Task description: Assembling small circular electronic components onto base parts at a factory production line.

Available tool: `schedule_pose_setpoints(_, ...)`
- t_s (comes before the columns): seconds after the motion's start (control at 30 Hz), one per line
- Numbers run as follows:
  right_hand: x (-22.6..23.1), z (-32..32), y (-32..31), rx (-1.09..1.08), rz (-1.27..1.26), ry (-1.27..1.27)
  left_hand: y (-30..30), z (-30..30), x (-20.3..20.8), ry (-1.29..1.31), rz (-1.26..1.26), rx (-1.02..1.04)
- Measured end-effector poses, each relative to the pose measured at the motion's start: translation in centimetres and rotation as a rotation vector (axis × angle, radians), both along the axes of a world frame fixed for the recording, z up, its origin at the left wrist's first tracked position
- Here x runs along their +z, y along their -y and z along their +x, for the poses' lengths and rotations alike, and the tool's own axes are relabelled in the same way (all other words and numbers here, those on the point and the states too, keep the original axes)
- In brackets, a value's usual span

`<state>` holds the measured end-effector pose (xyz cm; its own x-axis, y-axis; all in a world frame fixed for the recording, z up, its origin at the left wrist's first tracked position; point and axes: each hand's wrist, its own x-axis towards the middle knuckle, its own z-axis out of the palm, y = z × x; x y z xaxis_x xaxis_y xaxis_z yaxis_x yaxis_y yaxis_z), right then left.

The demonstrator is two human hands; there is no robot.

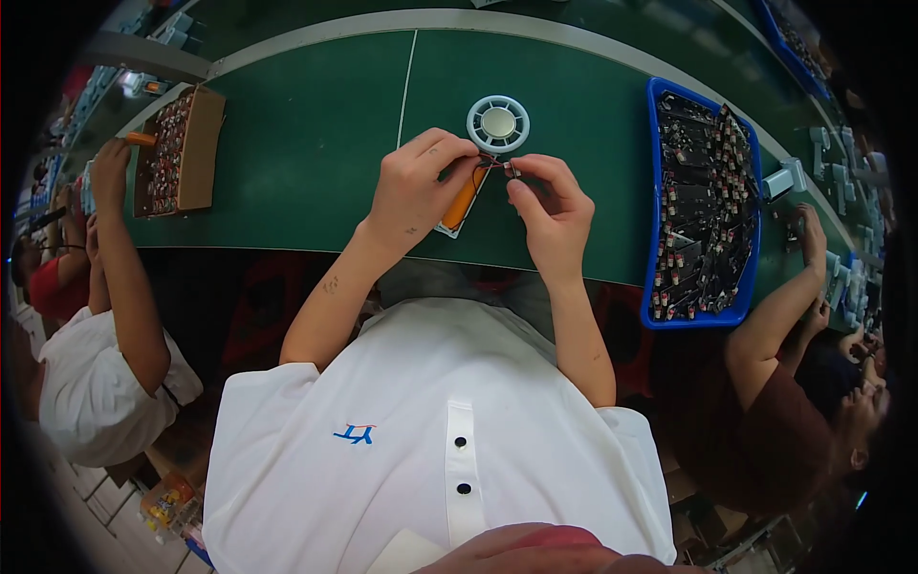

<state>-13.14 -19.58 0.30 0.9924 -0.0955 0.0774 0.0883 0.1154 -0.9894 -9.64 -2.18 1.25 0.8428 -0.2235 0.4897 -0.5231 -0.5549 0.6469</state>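
In front of me on the green table lies a small fan-shaped device, with a round pale-blue ringed head [497, 125] around a silver disc. Its handle points toward me and holds an orange cylindrical battery [465, 200]. Thin red and dark wires [494, 162] run between my fingertips, just below the round head. My left hand [417, 187] is closed over the handle's upper end, its thumb and forefinger pinching the wires. From the other side my right hand [555, 209] pinches a small part [511, 170] at the wires' end, too tiny to name.
A blue tray [652, 215] full of black parts with wires and small red-and-white pieces stands at right. On the left is a cardboard box [203, 153] of small metallic parts; a co-worker's hand [111, 172] holds an orange cylinder beside it. Another co-worker sits at far right [779, 335].
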Motion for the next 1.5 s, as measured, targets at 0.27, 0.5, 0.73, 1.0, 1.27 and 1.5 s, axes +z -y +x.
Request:
schedule_pose_setpoints(0.27,-0.4,-0.2,-0.2,-0.030,-0.175,0.116,-0.6,0.1,0.8,-0.084,0.054,-0.088)
schedule_pose_setpoints(0.5,0.2,0.1,0.0,-0.034,-0.156,0.080,-0.3,0.0,0.4,0.066,0.074,-0.094)
schedule_pose_setpoints(0.73,-0.6,0.0,-0.1,-0.040,-0.328,0.161,0.3,0.0,1.0,-0.055,0.057,0.039)
schedule_pose_setpoints(1.0,-0.7,-0.5,-1.0,-0.175,-0.633,0.431,1.5,0.4,2.5,-0.362,-0.053,0.160)
schedule_pose_setpoints(1.27,-1.2,-0.8,-1.1,-0.240,-0.701,0.444,0.9,-0.6,0.4,-0.226,-0.127,0.078)
schedule_pose_setpoints(1.5,-1.5,-0.8,-1.0,-0.215,-0.710,0.486,-0.1,-1.6,0.0,0.041,0.148,-0.016)
